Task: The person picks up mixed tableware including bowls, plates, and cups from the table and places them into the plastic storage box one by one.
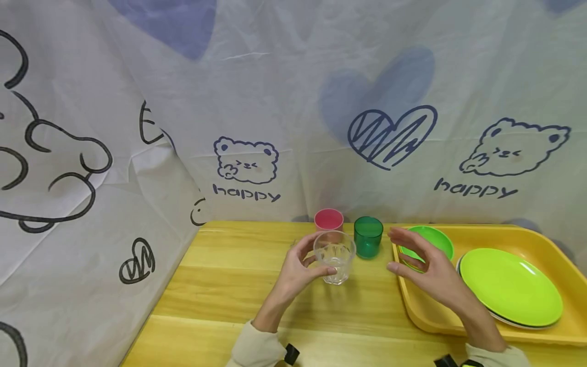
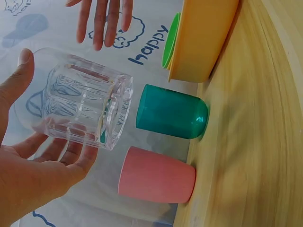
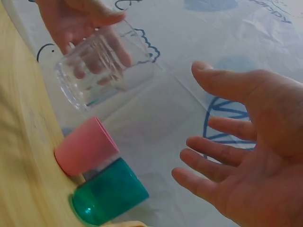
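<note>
My left hand grips a clear faceted plastic cup from its left side, thumb in front and fingers behind. In the left wrist view the cup is raised above the table. Farther back, a pink cup and a green translucent cup stand side by side on the wood, the pink one partly hidden behind the clear cup. To the right, my right hand is held with fingers spread and nothing in it, over the left edge of the yellow tray. The right wrist view shows this hand apart from the cups.
The yellow tray occupies the table's right side. In it lie a green bowl and a stack of plates topped by a lime-green plate. A printed cloth hangs behind the wooden table and along its left side.
</note>
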Available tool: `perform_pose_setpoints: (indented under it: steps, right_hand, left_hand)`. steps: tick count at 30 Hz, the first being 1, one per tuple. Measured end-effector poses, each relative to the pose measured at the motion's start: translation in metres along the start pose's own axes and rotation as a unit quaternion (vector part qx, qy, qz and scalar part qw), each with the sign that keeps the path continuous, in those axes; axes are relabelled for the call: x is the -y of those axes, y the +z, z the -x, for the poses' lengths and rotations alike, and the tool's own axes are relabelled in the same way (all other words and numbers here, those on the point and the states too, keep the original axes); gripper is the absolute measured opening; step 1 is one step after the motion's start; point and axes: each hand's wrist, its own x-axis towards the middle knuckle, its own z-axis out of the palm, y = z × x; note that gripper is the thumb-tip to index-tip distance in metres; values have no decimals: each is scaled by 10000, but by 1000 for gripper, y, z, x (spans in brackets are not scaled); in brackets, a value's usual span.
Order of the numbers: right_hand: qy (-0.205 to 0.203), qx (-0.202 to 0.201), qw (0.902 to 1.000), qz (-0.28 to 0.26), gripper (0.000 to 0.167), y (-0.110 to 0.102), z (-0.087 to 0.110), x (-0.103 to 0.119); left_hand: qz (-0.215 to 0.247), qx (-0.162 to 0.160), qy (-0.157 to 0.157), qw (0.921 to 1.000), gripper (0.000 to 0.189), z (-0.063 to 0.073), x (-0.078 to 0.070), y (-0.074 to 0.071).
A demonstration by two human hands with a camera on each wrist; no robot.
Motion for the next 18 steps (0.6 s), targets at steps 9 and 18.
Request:
perform_pose_setpoints:
  steps: [9, 18]
  right_hand:
    - [16, 520, 9984, -217, 79, 24, -4, 0]
    - [-80, 591, 9973, -421, 83, 41, -7, 0]
  left_hand:
    - [276, 214, 247, 9991, 77, 3, -2, 2]
    - [679, 546, 417, 9953, 76, 3, -3, 6]
